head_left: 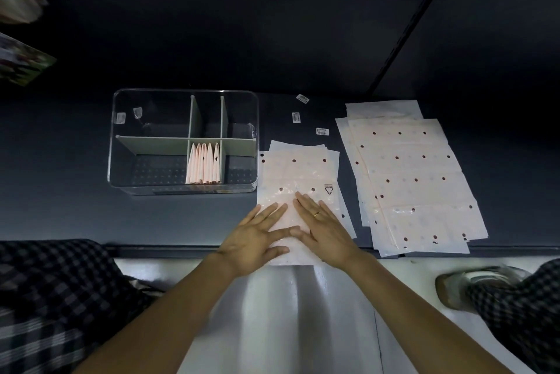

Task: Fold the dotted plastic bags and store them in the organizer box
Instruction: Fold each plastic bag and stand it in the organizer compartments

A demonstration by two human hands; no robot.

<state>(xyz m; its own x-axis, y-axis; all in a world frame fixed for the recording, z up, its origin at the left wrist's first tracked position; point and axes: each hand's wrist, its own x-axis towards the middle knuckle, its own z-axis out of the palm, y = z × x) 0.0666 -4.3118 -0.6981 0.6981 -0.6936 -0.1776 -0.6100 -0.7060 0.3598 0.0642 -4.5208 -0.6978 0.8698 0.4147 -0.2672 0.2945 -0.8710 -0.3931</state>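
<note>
A dotted plastic bag (298,173) lies flat on the dark shelf, on top of a few more bags, its near end hanging over the front edge. My left hand (257,237) and my right hand (324,228) press flat on its near half, fingers spread, thumbs nearly touching. A clear organizer box (121,161) with grey dividers stands to the left; several folded bags (203,164) stand upright in its front middle compartment. A spread pile of unfolded dotted bags (412,179) lies to the right.
Three small white labels (321,131) lie on the shelf behind the bags. A dark back wall rises behind the shelf. Below the shelf edge are a pale floor, checked trouser legs and a shoe (463,285) at the right.
</note>
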